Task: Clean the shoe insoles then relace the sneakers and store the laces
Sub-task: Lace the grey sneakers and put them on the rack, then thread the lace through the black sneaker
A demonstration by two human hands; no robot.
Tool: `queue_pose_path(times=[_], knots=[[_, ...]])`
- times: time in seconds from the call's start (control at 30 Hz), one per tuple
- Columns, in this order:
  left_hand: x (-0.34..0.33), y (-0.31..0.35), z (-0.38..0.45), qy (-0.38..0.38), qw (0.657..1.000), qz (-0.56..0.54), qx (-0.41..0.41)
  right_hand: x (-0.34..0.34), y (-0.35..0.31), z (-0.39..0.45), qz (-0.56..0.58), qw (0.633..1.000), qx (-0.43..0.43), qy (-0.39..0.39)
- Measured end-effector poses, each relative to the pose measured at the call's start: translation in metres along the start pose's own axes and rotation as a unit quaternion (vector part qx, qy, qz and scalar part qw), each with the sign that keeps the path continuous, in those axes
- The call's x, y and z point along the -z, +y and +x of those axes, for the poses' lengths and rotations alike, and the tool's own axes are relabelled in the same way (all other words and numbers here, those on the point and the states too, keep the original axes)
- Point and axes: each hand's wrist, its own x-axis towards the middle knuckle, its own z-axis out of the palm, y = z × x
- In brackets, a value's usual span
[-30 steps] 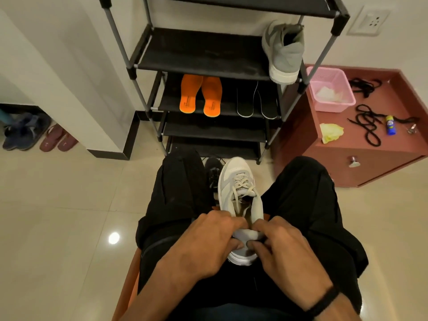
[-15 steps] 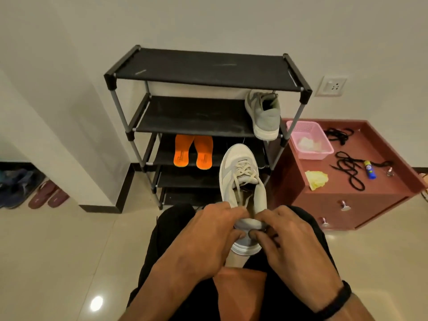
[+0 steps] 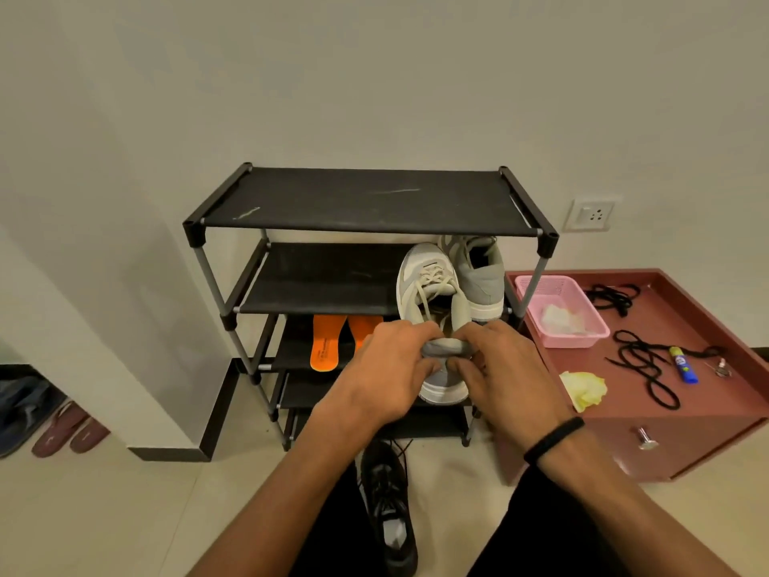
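Pale grey sneaker point(image 3: 430, 293), cream laces threaded, toe pointing away, held in front of the black shoe rack point(image 3: 366, 202); left hand point(image 3: 387, 368) and right hand point(image 3: 499, 368) both pinch its heel collar.

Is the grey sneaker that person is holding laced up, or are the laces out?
Laced, at least near the toe: pale laces cross the front of the held sneaker. The left hand and right hand grip its heel end, hiding the rest.
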Motion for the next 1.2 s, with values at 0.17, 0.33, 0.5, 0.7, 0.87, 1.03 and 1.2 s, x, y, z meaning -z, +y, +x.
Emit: queue_pose_path(times=[0.17,0.33,0.5,0.7,0.87,1.03,1.2], knots=[[0.000,-0.021,0.048,0.013,1.000,0.009,-0.006,-0.018,0.020,0.054,-0.006,1.000,-0.004,0.012],[-0.003,-0.040,0.096,0.017,1.000,0.024,0.004,-0.037,0.038,0.099,0.010,0.999,-0.018,0.030],[-0.009,-0.059,0.133,0.020,0.999,0.028,0.015,-0.050,0.049,0.132,0.029,0.998,-0.028,0.045],[-0.015,-0.079,0.158,0.034,0.999,0.023,0.027,-0.071,0.056,0.158,0.044,0.997,-0.035,0.060],[-0.021,-0.091,0.161,0.067,0.997,0.002,0.041,-0.085,0.057,0.166,0.065,0.993,-0.044,0.094],[-0.053,-0.087,0.127,0.182,0.981,-0.059,0.022,-0.102,0.056,0.129,0.106,0.984,-0.046,0.134],[-0.109,-0.103,0.072,0.235,0.951,-0.182,0.087,-0.149,0.072,0.076,0.099,0.985,-0.104,0.098]])
